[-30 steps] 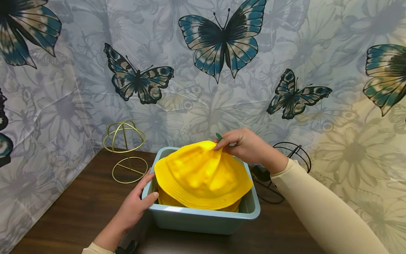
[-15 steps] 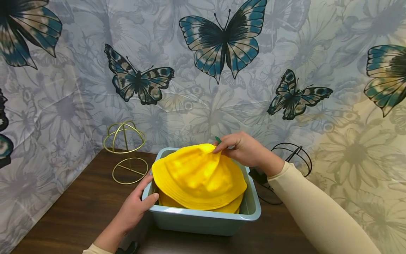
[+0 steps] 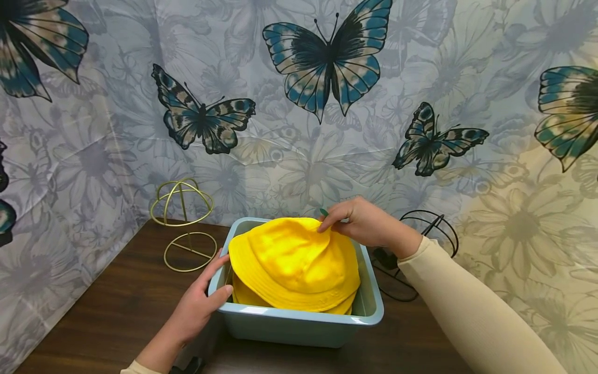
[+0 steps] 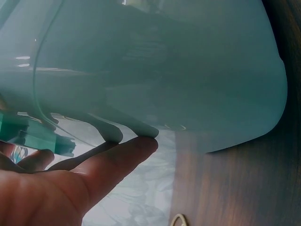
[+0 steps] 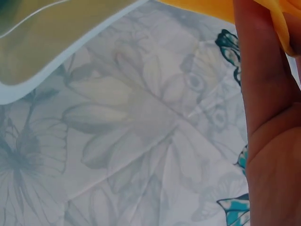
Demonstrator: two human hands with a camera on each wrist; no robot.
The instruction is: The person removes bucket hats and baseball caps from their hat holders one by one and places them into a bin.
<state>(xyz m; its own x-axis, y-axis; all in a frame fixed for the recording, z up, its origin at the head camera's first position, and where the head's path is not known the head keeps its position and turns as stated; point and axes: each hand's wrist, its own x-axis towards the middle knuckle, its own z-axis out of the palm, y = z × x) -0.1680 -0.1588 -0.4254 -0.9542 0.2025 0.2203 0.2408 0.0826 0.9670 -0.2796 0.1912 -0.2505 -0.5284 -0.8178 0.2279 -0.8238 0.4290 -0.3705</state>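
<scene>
A yellow bucket hat point(image 3: 294, 259), with a small green leaf-shaped tab point(image 3: 324, 212) at its top, lies tilted in a light blue plastic tub point(image 3: 299, 310). My right hand point(image 3: 359, 221) pinches the crown near that tab; in the right wrist view the yellow cloth point(image 5: 202, 8) shows at the fingers. Beneath the hat, more yellow brims point(image 3: 247, 295) peek out. At the tub's left side my left hand point(image 3: 198, 304) holds the rim, thumb over the edge. The left wrist view shows its fingers point(image 4: 117, 165) against the outer wall.
Behind the tub on the left stands a gold wire hat stand point(image 3: 184, 223). A black wire stand point(image 3: 434, 226) is at the right, partly hidden by the right arm. A butterfly-print cloth point(image 3: 327, 156) hangs behind the dark wooden table point(image 3: 112, 291).
The hat has sunk lower into the tub, and its right brim has moved inside the rim. My right hand has lowered slightly with it. The left hand stays at the rim.
</scene>
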